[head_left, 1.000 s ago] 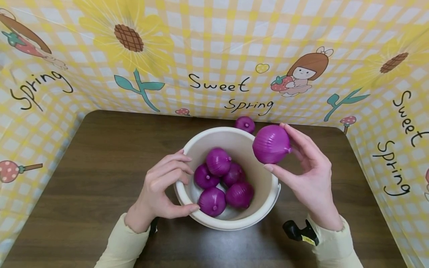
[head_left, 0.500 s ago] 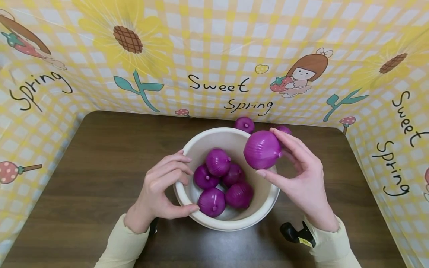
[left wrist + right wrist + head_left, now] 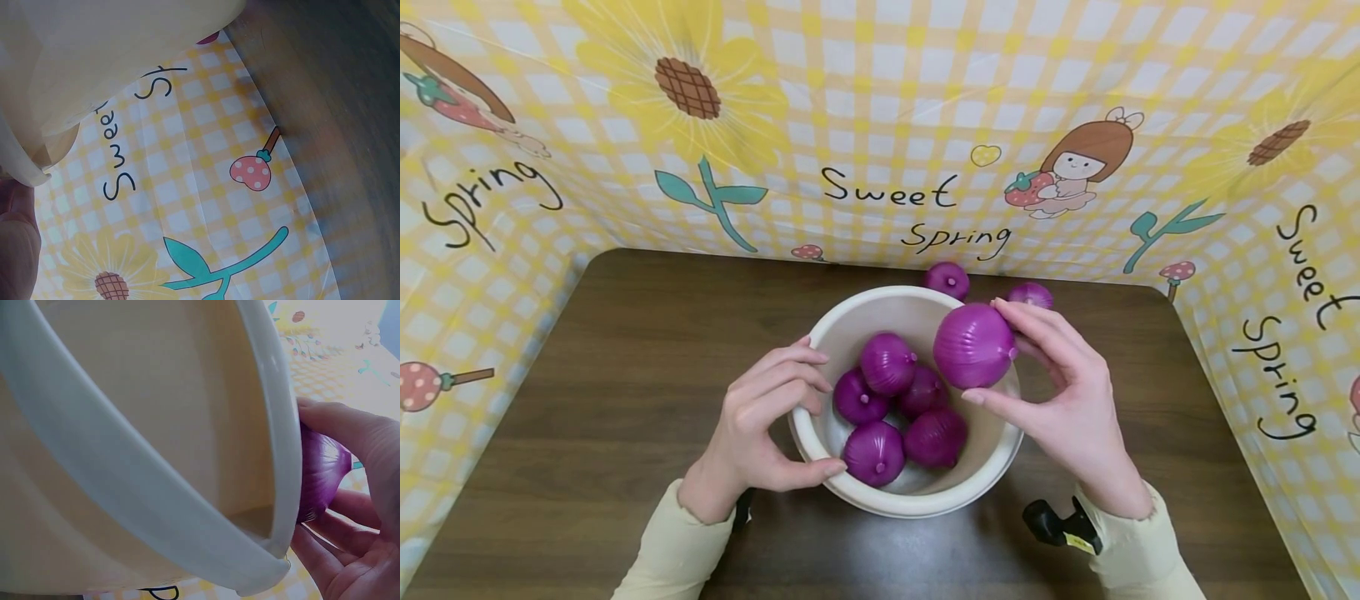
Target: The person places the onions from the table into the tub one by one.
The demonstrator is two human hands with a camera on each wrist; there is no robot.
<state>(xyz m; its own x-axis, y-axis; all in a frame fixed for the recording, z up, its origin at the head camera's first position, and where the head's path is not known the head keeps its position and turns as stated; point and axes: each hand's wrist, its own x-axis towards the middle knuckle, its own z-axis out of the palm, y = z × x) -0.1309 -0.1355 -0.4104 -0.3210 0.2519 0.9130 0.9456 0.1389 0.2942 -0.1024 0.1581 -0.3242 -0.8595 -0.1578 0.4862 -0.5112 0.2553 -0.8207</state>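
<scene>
My right hand (image 3: 1067,392) pinches a glossy purple onion (image 3: 974,346) between thumb and fingertips, over the right side of a cream bucket (image 3: 917,505). Several more purple onions (image 3: 887,364) lie at the bottom of the bucket. My left hand (image 3: 771,417) holds the bucket's left rim, its fingers bent over the edge and its thumb at the front of the rim. In the right wrist view the held onion (image 3: 320,472) is partly hidden behind the bucket rim (image 3: 125,440). The left wrist view shows the bucket's outer wall (image 3: 119,56) and little of the hand.
Two more purple onions stand behind the bucket on the brown wooden table (image 3: 647,375): one onion (image 3: 947,281) at the back edge, another onion (image 3: 1030,295) farther right, partly hidden by the right hand. A yellow checked cloth (image 3: 865,100) hangs around the table's back and sides.
My right hand has moved left and slightly toward me, bringing the onion from the bucket's right rim to over its opening. The back right onion has come into view. My left hand stays put.
</scene>
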